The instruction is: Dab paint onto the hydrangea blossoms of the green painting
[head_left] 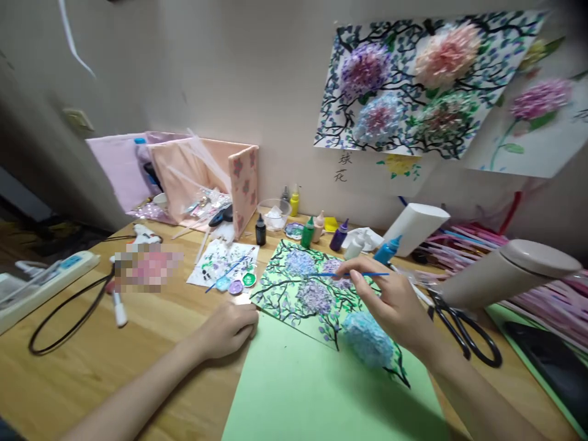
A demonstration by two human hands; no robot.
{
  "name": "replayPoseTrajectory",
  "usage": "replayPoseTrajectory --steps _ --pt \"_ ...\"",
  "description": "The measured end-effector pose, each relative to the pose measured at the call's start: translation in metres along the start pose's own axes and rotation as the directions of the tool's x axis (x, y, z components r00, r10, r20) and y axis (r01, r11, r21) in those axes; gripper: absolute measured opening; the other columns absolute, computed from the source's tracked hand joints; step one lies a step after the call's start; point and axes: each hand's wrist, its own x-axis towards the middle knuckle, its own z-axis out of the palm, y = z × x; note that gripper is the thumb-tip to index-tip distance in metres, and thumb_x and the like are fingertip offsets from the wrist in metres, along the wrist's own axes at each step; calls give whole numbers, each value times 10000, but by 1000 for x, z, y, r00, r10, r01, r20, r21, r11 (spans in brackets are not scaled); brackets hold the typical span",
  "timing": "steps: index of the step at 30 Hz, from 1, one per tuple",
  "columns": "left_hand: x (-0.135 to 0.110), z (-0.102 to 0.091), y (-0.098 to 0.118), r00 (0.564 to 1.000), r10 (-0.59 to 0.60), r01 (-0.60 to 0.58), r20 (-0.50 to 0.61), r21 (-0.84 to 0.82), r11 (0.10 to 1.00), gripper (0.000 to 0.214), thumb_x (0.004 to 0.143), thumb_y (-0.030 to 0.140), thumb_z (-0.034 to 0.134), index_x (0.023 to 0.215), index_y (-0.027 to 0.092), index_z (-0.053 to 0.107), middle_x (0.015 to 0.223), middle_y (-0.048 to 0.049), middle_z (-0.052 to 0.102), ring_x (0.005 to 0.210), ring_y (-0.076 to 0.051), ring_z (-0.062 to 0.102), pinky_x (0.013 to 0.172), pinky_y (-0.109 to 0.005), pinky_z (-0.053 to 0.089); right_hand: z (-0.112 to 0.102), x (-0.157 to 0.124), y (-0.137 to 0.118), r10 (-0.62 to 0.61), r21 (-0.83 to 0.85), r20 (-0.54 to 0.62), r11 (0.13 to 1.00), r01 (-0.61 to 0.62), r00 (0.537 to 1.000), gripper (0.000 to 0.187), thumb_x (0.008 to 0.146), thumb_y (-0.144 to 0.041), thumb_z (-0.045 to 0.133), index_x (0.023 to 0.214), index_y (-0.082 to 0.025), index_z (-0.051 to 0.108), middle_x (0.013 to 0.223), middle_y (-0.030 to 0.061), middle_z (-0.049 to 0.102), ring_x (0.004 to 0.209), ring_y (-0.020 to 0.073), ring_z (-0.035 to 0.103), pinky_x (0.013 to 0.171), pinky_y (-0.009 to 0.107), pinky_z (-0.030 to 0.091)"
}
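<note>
Left hand (232, 331): rests on the worktop (151, 337) by the left edge of the green sheet (321, 398), grip curled narrow; whether anything is under the fingers cannot be told.
Purple paint pot (236, 288): just beyond that hand, near the spotted paper (218, 260).
Blue brush (375, 274): nearly level, tip over the upper blooms; contact cannot be made out. Fine paint touches seem in hand; a next stroke would call for a light, steady pinch, the wrist kept off the raised bloom.
Flower painting (316, 297): on the green sheet, between the hands; black branches, green and violet leaves, bluish, purple and pinkish blooms, the lower-right blue one thick and raised.
Right hand (392, 300): above the painting, hiding part of it, grip pinched round the brush.
</note>
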Motion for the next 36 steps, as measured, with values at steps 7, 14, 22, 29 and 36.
replayPoseTrajectory --steps 7,14,22,29,36 --pt "-4 1 3 998 26 -28 53 35 999 204 693 7 440 702 187 534 724 36 582 658 -101 521 592 -220 332 61 19 -56 -170 143 208 980 142 963 248 908 -253 349 1001 -242 579 956 56 625 902 192 560 760 316 437" --pt "-6 0 6 993 94 -105 78 164 981 132 690 77 506 719 199 548 737 29 600 649 -129 541 524 -263 318 107 44 -55 -205 92 314 978 185 927 246 906 -251 347 933 -203 587 897 60 632 854 189 558 742 326 432" --pt "-6 0 9 985 170 -171 24 194 966 88 791 137 456 781 200 516 843 1 562 711 -136 532 583 -277 361 101 52 -58 -215 83 342 977 198 915 231 902 -232 360 924 -192 586 898 57 639 842 176 561 736 316 428" --pt "-6 4 26 975 208 -202 -84 79 976 255 731 109 430 967 201 457 948 -20 546 704 -131 525 593 -264 382 47 42 -38 -84 295 35 953 70 996 318 925 -329 326 885 -194 611 851 45 629 767 143 576 690 281 450" --pt "33 41 87 660 709 -651 -247 283 704 208 812 159 378 612 192 427 531 21 377 415 -97 315 359 -267 182 -28 28 26 191 339 -291 937 -85 938 186 851 -364 488 792 -200 555 713 23 611 661 138 561 612 261 449"
